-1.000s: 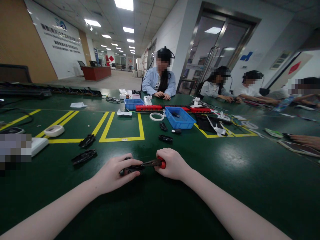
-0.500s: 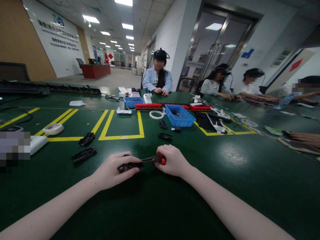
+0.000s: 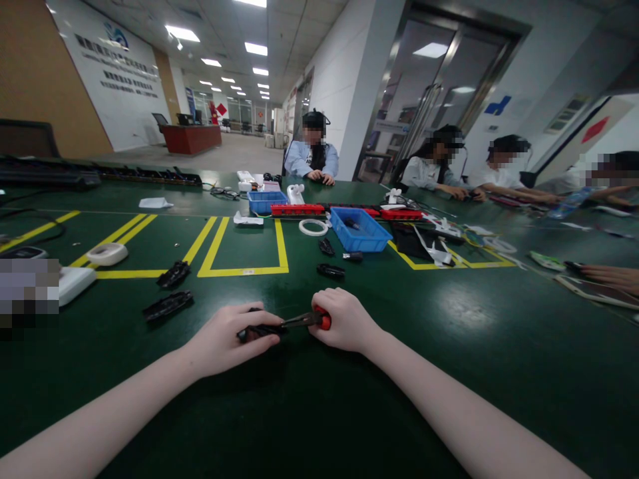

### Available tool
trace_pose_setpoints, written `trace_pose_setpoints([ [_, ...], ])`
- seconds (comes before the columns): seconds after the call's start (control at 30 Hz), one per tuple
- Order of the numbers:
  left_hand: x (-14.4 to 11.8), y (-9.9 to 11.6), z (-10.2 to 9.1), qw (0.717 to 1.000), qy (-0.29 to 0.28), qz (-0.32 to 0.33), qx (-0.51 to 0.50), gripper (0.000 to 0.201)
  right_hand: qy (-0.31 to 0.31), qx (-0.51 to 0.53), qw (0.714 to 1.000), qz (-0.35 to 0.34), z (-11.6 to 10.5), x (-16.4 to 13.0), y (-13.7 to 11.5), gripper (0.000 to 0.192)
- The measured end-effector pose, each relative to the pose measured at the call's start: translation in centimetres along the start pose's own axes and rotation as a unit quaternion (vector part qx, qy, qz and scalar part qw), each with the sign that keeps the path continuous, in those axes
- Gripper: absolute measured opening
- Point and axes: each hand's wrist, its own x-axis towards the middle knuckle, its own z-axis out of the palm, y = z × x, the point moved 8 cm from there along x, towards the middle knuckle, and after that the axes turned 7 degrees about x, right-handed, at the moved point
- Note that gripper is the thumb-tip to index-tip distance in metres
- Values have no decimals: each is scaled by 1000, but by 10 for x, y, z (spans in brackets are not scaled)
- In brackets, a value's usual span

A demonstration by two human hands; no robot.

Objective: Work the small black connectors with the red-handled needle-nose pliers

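My left hand (image 3: 234, 339) is closed around a black plastic part (image 3: 259, 330), mostly covered by the fingers. In my right hand (image 3: 344, 322) is a pair of long-nose pliers (image 3: 299, 321) with red handles. The jaws point left and meet the black part near my left fingertips; whether they grip it cannot be made out. Beyond my left hand lie two similar dark parts, a nearer black piece (image 3: 168, 306) and a farther black piece (image 3: 174, 274). Ahead of my right hand is another small black part (image 3: 330, 271).
A blue bin (image 3: 362, 239) with dark items stands ahead, by a white ring (image 3: 313, 228) and red strips (image 3: 297, 210). Yellow tape (image 3: 244, 271) marks the green table (image 3: 449, 399). A person (image 3: 313, 156) sits opposite; others sit at the right.
The pliers' jaws have tilted slightly at the black part, while both hands stay nearly in place. The person opposite has leaned slightly down and to the left.
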Motion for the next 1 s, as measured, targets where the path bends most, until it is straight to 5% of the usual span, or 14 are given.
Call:
trace_pose_setpoints([
  [1.0, -1, -2, 1, 1000, -2, 5, 1, 32, -5, 0, 1000, 5, 1, 1, 1, 20],
])
